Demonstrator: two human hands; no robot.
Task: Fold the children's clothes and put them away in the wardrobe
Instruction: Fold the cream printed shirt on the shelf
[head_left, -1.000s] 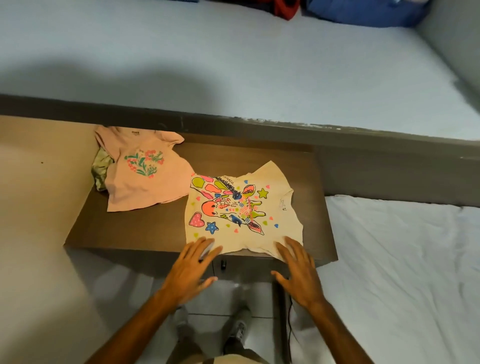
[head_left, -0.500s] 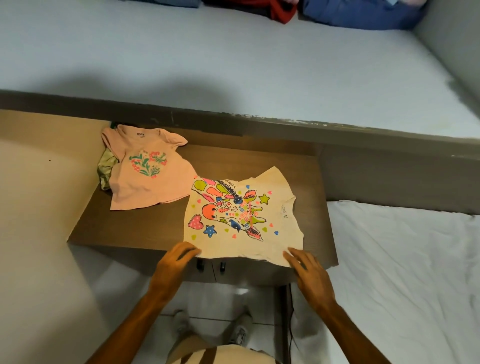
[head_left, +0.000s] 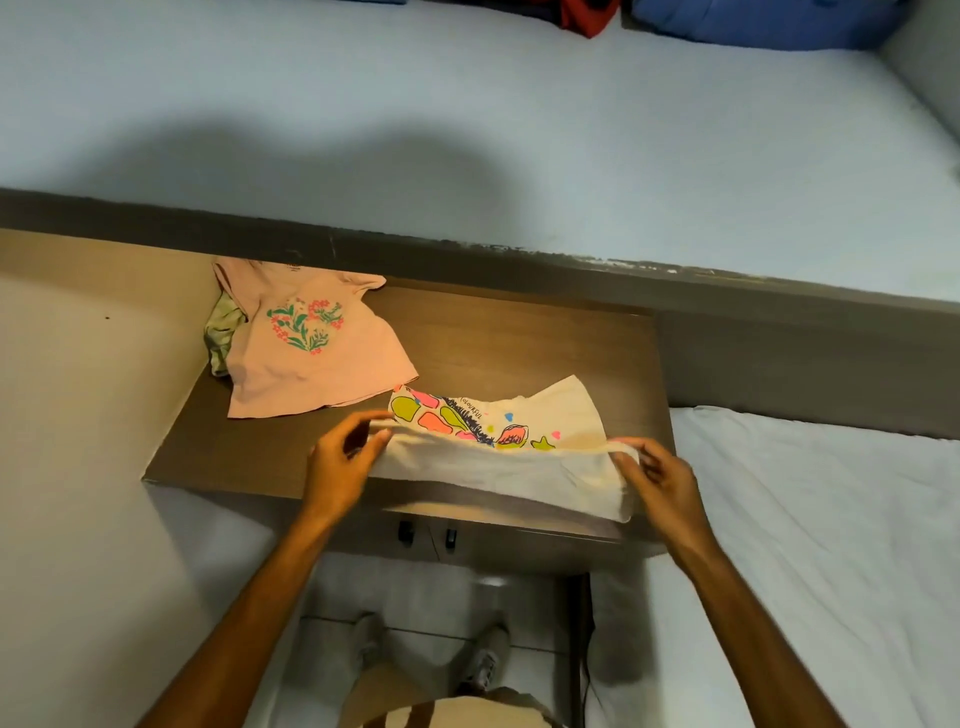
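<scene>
A cream children's T-shirt (head_left: 498, 467) with a bright animal print lies on the brown cabinet top (head_left: 519, 343). Its near hem is lifted and turned over toward the far side, hiding the lower half of the print. My left hand (head_left: 340, 465) pinches the hem's left corner and my right hand (head_left: 660, 480) pinches its right corner. A pink T-shirt (head_left: 311, 348) with a flower heart lies flat at the cabinet's back left, partly over a greenish garment (head_left: 221, 338).
A bed with a pale blue sheet (head_left: 467, 130) runs behind the cabinet, with red and blue fabric (head_left: 753, 21) at its far edge. A white-sheeted mattress (head_left: 805, 545) lies to the right. A beige wall surface (head_left: 78, 415) stands on the left. My feet show below.
Both hands went from resting flat at the cream shirt's near hem to gripping its corners. The hem has been lifted and carried away from me, over the print.
</scene>
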